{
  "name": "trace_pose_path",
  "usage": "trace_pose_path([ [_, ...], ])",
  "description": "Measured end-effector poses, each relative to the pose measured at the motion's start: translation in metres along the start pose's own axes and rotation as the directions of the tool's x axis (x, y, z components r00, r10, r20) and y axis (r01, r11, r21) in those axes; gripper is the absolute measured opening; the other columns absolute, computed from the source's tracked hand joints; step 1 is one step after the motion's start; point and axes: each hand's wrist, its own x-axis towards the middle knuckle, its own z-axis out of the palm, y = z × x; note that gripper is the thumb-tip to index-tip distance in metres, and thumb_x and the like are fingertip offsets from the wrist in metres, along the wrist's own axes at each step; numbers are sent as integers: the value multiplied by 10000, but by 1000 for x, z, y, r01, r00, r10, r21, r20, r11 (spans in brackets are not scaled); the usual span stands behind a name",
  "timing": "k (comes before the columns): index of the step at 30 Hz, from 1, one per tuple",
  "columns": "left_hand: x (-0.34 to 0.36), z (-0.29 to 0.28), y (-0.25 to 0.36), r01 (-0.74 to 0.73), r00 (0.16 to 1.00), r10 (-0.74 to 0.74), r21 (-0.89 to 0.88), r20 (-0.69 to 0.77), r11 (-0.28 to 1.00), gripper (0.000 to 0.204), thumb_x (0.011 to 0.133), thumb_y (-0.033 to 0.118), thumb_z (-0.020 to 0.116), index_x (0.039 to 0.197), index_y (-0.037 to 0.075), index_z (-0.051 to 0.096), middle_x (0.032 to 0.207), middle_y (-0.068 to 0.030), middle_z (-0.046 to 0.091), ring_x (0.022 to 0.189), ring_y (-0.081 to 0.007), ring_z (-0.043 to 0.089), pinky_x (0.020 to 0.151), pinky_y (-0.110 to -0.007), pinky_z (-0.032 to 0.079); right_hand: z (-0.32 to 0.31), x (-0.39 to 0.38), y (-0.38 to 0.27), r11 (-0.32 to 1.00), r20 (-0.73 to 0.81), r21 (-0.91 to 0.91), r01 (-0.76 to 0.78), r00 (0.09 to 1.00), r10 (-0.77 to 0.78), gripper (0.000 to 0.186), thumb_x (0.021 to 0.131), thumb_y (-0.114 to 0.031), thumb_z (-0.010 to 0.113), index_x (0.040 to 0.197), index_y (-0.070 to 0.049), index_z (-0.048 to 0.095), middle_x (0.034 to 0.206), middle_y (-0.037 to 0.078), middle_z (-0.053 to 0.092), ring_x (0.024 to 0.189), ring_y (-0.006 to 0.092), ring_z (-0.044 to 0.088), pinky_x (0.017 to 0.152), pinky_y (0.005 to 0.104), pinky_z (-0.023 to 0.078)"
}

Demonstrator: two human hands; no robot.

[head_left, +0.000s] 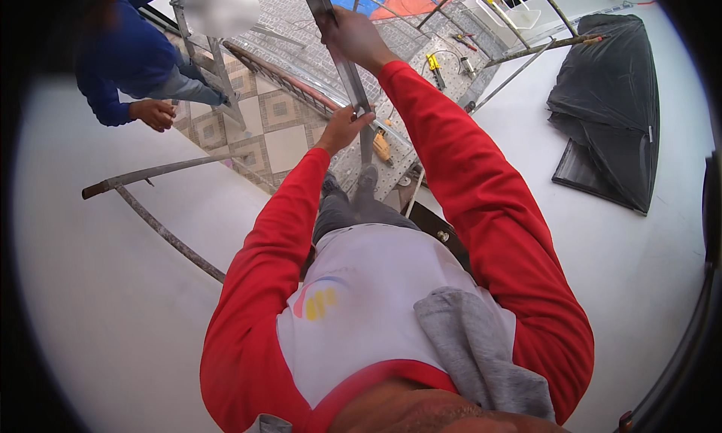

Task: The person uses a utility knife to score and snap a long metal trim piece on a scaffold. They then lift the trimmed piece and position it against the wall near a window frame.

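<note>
A long grey metal channel runs from the top edge of the view down between my hands towards my feet. Higher up, my right hand is closed around it, its back facing me. My left hand grips the same channel lower down, with the thumb and fingers pinched at its edge. Near the channel's lower end, a yellow power drill lies on the perforated metal platform by my shoes. The channel's upper end is out of view.
At the left, a person in blue is by a metal ladder. Scaffold bars cross the upper right; another frame juts out at left. A yellow tool and red-handled pliers lie on the platform. Black plastic sheeting hangs at right.
</note>
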Motion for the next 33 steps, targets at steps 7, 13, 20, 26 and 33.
trace_pose_path([
  [7, 47, 61, 61, -59, 994, 78, -206, 82, 977, 310, 954, 211, 737, 1192, 13, 715, 949, -70, 750, 832, -93, 692, 662, -278, 610, -90, -7, 2, 911, -276, -264, 316, 880, -385, 364, 925, -238, 734, 1212, -42, 625, 1106, 107, 679, 1016, 239, 671, 765, 419, 601],
  [13, 69, 134, 118, 17, 977, 77, -438, 197, 899, 308, 952, 155, 733, 1195, -30, 692, 1012, -78, 722, 864, -120, 703, 674, -289, 644, -204, -255, 47, 828, 318, 538, -156, 947, -29, 327, 1018, -348, 627, 1030, -41, 736, 794, 20, 675, 749, 90, 647, 662, 253, 515],
  [20, 75, 197, 191, -99, 954, 243, -579, 176, 809, 320, 1002, 215, 668, 1240, 1, 667, 1058, -129, 732, 906, -209, 742, 754, -357, 671, -116, -484, 167, 209, 252, 783, -585, 606, 754, 623, 954, -606, 607, 1264, -67, 644, 1101, 54, 685, 914, 146, 666, 737, 284, 531],
  [26, 85, 203, 248, -132, 945, 288, -624, 157, 770, 341, 1009, 234, 655, 1237, -18, 659, 1080, -143, 725, 952, -247, 743, 822, -402, 668, -105, -519, 222, 126, -337, 823, 554, 298, 893, 1166, 827, -828, 565, 1579, -11, 209, 1429, 145, 518, 1228, 274, 580, 980, 437, 497],
  [33, 75, 181, 309, -222, 903, 400, -631, 154, 744, 353, 999, 256, 669, 1219, -20, 660, 1099, -161, 706, 967, -268, 735, 852, -372, 659, -192, -535, 258, 245, -374, 261, 934, -136, 917, 637, 984, -521, 616, 1265, 26, 452, 1225, 136, 580, 1063, 251, 636, 868, 389, 550],
])
